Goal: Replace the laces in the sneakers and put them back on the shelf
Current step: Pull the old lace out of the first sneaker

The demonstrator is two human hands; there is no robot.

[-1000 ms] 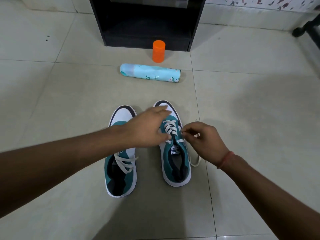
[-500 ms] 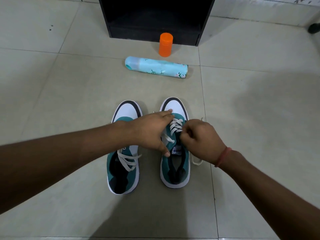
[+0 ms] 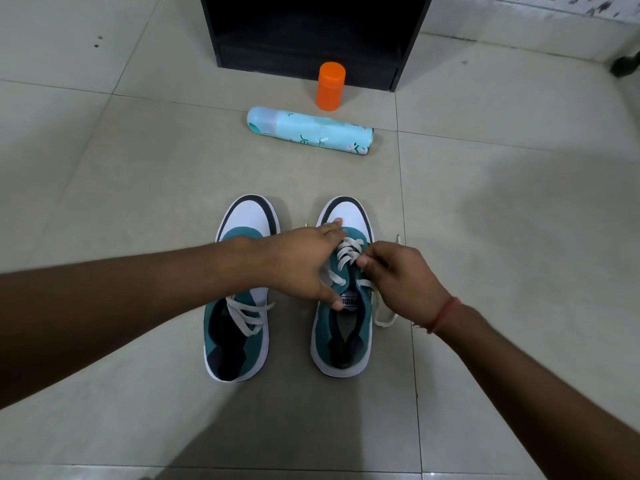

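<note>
Two teal-and-white sneakers stand side by side on the tiled floor, toes pointing away from me. The left sneaker (image 3: pixel 242 327) has loose white laces near its opening. My left hand (image 3: pixel 298 265) reaches across it and rests on the right sneaker (image 3: pixel 341 344), fingers straight toward the toe, thumb pressing the tongue. My right hand (image 3: pixel 401 278) pinches the white lace (image 3: pixel 349 249) at the right sneaker's eyelets. A loose end of that lace (image 3: pixel 384 320) trails on the floor to the right.
A black shelf unit (image 3: pixel 311 32) stands on the floor straight ahead. In front of it are an upright orange container (image 3: pixel 330 86) and a light-blue spray can (image 3: pixel 311 131) lying on its side. A dark object (image 3: pixel 625 65) sits at the far right edge.
My right hand has moved in from the shoe's right side onto the laces and pinched one. My left hand's thumb has come down onto the tongue.
</note>
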